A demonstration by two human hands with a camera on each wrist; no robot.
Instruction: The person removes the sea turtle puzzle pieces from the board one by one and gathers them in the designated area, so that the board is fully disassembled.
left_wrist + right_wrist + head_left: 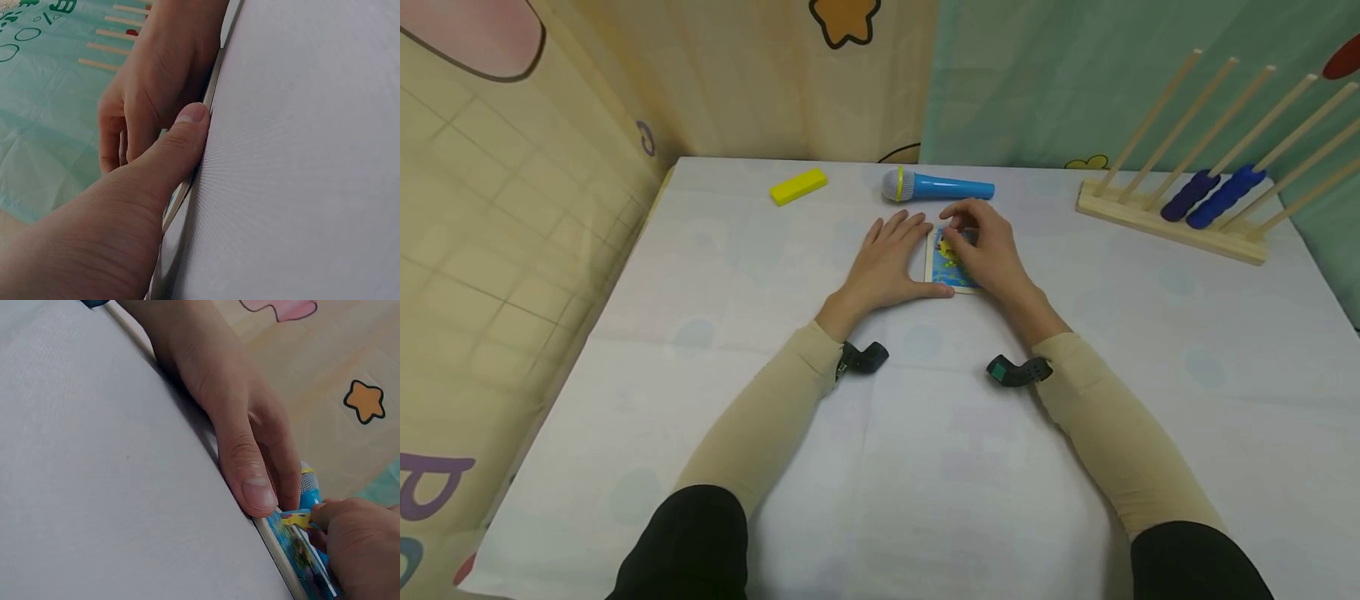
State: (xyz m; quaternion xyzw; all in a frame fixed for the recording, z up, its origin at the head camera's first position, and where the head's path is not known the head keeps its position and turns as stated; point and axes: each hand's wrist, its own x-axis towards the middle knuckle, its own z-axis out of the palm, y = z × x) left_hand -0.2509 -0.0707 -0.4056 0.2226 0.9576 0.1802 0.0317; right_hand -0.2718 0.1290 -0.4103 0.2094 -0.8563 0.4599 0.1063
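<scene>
Blue picture (951, 277) fills a pale frame (928, 265) toward the table's far edge (730, 162); left hand (886, 265), spread, touches the frame; right hand (991, 250) pinches a yellow piece (297, 519).

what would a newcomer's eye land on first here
Probably the left hand and right hand at a small picture board, mid-picture, the right one seemingly pinching a yellow piece. Then the wooden rack with blue beads, far right on the white table. Beyond the hands lie a blue microphone and, further left, a yellow block.
</scene>
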